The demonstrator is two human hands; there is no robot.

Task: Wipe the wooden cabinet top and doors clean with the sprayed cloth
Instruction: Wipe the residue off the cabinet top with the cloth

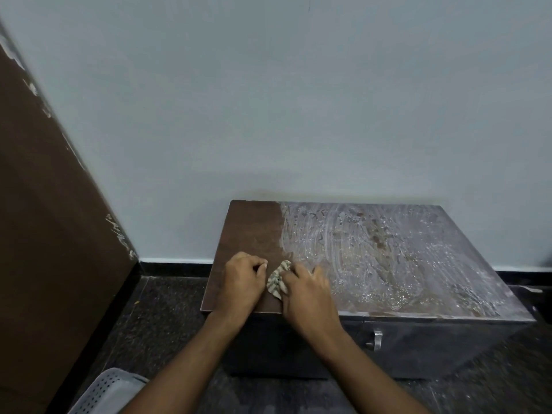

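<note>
- Plainly, the striped cloth [277, 280] is soft, light and limp, bunched on the front left of the wooden cabinet top [388, 258], at the line between wiped brown wood and the smeared, wet grey film; I judge it best held wadded under the palm
- The right hand [307, 294] lies over the cloth, its fingers [300, 271] curled onto the wad
- The left hand [242, 279] is just beside the cloth, fingers curled in narrow; whether they pinch its edge I cannot tell
</note>
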